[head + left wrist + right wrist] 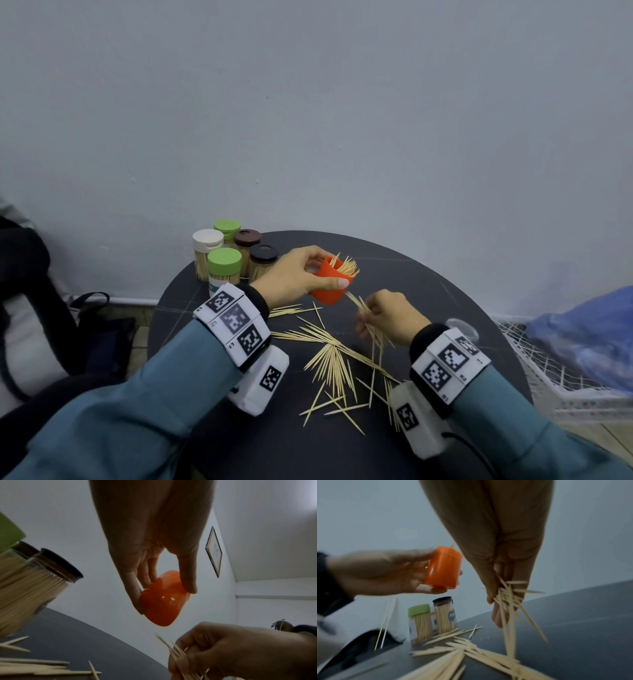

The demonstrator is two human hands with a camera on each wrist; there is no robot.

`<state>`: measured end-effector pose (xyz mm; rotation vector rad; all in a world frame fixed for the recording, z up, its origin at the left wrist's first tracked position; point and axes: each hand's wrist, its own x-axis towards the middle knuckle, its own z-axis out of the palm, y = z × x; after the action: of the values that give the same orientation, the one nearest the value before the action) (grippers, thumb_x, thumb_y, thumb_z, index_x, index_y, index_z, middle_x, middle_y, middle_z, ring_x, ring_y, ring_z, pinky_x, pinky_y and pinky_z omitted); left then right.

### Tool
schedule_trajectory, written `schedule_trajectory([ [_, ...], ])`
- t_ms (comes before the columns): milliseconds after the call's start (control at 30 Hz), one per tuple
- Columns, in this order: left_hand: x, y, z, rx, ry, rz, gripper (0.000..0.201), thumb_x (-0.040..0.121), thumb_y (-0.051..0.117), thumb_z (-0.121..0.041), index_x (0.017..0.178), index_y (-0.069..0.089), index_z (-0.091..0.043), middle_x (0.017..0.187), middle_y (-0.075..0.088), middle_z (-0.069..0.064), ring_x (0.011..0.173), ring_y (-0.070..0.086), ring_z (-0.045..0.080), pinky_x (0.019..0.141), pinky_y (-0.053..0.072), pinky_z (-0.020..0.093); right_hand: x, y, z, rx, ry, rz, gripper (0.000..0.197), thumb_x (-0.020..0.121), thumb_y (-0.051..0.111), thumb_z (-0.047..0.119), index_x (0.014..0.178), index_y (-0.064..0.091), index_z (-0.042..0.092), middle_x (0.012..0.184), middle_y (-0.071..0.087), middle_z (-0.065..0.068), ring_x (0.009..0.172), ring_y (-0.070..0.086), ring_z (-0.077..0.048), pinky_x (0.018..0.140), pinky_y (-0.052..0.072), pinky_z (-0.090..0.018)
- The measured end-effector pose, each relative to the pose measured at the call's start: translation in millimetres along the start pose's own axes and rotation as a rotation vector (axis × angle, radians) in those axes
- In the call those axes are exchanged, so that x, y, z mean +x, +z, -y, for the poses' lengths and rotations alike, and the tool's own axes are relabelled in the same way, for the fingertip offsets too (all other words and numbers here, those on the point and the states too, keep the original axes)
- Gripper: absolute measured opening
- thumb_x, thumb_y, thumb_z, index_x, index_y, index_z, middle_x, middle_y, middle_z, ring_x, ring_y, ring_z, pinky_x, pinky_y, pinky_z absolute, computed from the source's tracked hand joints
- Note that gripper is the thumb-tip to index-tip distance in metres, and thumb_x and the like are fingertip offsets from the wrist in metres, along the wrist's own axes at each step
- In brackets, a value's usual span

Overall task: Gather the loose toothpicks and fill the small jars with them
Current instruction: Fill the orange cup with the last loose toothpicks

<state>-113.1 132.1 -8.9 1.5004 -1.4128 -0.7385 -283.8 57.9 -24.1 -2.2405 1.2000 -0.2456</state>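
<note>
My left hand (301, 274) grips an orange jar (329, 284) lifted off the round black table (445, 294), tilted with its mouth to the right; toothpick tips (347, 266) stick out of it. The left wrist view shows the orange jar (163, 600) from below between thumb and fingers. Just right of and below the jar, my right hand (387, 318) pinches a bundle of toothpicks (368, 320); the right wrist view shows this bundle (508, 601) fanning out under the fingers. Several loose toothpicks (334, 363) lie scattered on the table between my wrists.
Several capped jars full of toothpicks (226, 263) stand at the table's back left, with green, white and brown lids. A clear lid (462, 328) lies at the right, beyond my right wrist. A white mesh basket (561, 377) holding a blue bag sits right of the table.
</note>
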Motion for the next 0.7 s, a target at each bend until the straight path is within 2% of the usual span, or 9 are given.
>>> schedule_trajectory([
  [67,0,0,2,0.006,-0.006,0.000,0.055,0.077,0.074,-0.028,0.125,0.052,-0.017,0.121,0.057,-0.001,0.112,0.053,0.014,0.091,0.047,0.030,1,-7,0,0.208,-0.004,-0.047,0.013,0.096,0.047,0.008,0.092,0.057,0.001,0.091,0.070,-0.018,0.063,0.064,-0.012,0.055,0.052,-0.014],
  [200,2,1,5,0.012,-0.016,0.009,0.057,0.076,0.075,-0.030,0.126,0.052,-0.017,0.122,0.057,-0.001,0.114,0.053,0.015,0.093,0.048,0.031,10,-17,3,0.558,-0.081,-0.209,0.016,0.097,0.044,0.007,0.103,0.054,-0.003,0.093,0.068,-0.019,0.071,0.066,-0.014,0.061,0.056,-0.021],
  [267,1,2,5,0.005,-0.021,0.020,0.056,0.077,0.074,-0.029,0.127,0.051,-0.017,0.121,0.055,-0.002,0.113,0.052,0.013,0.090,0.046,0.028,13,-21,11,0.706,-0.145,-0.279,0.016,0.098,0.041,0.007,0.104,0.053,-0.001,0.094,0.068,-0.016,0.075,0.067,-0.014,0.068,0.057,-0.028],
  [333,1,4,5,-0.001,-0.023,0.027,0.054,0.077,0.074,-0.028,0.126,0.052,-0.017,0.120,0.056,-0.002,0.113,0.053,0.013,0.089,0.046,0.026,13,-26,22,0.804,-0.233,-0.344,0.014,0.099,0.039,0.007,0.100,0.052,0.005,0.091,0.068,-0.010,0.078,0.068,-0.012,0.069,0.057,-0.028],
  [500,2,4,3,-0.022,-0.014,0.026,0.051,0.078,0.074,-0.025,0.123,0.053,-0.016,0.116,0.058,-0.003,0.106,0.054,0.010,0.078,0.046,0.016,16,-34,48,0.792,-0.400,-0.470,0.014,0.100,0.038,0.009,0.093,0.050,0.010,0.089,0.068,-0.004,0.077,0.068,-0.007,0.070,0.055,-0.023],
  [633,1,6,3,-0.050,-0.006,0.019,0.048,0.077,0.075,-0.022,0.120,0.054,-0.014,0.113,0.061,0.000,0.106,0.057,0.011,0.086,0.047,0.020,17,-18,51,0.696,-0.412,-0.417,0.013,0.100,0.037,0.013,0.093,0.049,0.012,0.093,0.068,-0.002,0.083,0.063,-0.008,0.067,0.049,-0.010],
  [700,2,5,4,-0.049,-0.009,0.015,0.051,0.077,0.075,-0.023,0.122,0.053,-0.014,0.116,0.061,0.002,0.108,0.058,0.012,0.089,0.048,0.023,17,-8,47,0.660,-0.398,-0.358,0.015,0.101,0.035,0.016,0.094,0.049,0.013,0.097,0.068,0.000,0.089,0.062,-0.010,0.074,0.051,-0.019],
])
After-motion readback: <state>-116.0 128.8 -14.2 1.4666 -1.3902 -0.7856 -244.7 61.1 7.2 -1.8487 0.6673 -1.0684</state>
